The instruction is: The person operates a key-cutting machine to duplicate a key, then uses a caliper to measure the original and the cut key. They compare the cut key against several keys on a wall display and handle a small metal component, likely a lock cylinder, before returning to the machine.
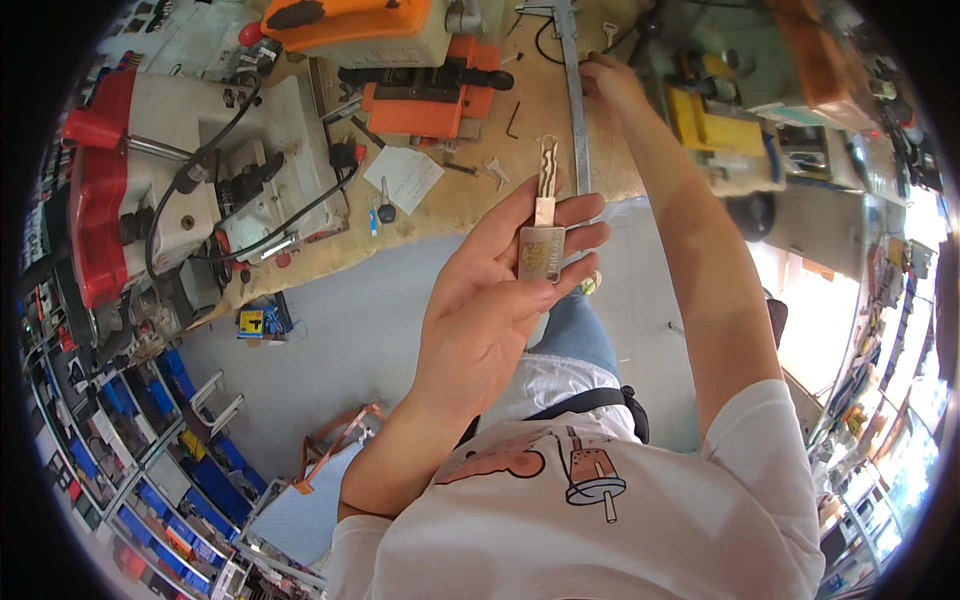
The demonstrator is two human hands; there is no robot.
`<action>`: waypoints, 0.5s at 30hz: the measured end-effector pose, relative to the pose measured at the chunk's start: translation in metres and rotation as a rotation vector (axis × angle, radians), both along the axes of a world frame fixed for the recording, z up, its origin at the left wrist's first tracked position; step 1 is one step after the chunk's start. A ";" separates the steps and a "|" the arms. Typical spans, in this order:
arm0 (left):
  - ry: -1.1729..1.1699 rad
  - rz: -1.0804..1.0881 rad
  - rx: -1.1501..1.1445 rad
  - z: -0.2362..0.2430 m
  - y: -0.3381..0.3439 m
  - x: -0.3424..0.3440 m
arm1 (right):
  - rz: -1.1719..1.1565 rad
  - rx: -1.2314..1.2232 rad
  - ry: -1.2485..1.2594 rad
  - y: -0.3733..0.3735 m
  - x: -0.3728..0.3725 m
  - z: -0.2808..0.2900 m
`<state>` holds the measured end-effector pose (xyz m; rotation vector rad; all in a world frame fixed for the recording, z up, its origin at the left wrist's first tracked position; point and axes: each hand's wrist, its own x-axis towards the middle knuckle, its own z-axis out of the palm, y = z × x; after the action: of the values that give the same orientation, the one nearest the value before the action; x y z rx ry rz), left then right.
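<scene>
In front of my chest, my left hand (480, 300) is turned palm up, with a metal key (541, 252) between its thumb and fingers. The key stands blade up and has a rectangular head and a wavy groove along its blade. My right hand (617, 88) reaches far over the bench, just right of a long steel caliper (581, 130). Its fingers are bent together against the bench top; what they hold, if anything, is hidden. Beyond them lies another small key (609, 34), near a dark cable (545, 45).
An orange machine (430, 90) and a red-and-white machine (180, 190) stand on the bench's left part, a yellow-and-orange one (720, 120) on the right. A paper (402, 178), a black-headed key (386, 212) and a hex key (513, 120) lie on the worktop (470, 210).
</scene>
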<state>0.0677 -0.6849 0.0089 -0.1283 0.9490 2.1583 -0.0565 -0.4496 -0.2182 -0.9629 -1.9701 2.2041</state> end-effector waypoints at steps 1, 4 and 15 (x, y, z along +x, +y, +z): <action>0.011 0.000 0.008 0.000 -0.003 -0.001 | -0.034 0.021 0.045 -0.006 0.007 0.014; -0.001 0.016 0.065 0.004 -0.007 -0.005 | 0.101 0.027 0.119 -0.014 0.051 0.073; 1.227 0.320 0.393 0.108 -0.051 0.026 | 0.311 0.227 1.161 -0.032 0.221 0.326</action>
<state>0.0937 -0.7359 0.1168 1.4598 1.1121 2.6198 0.1644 -0.4819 0.1078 0.6056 -1.6838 1.8270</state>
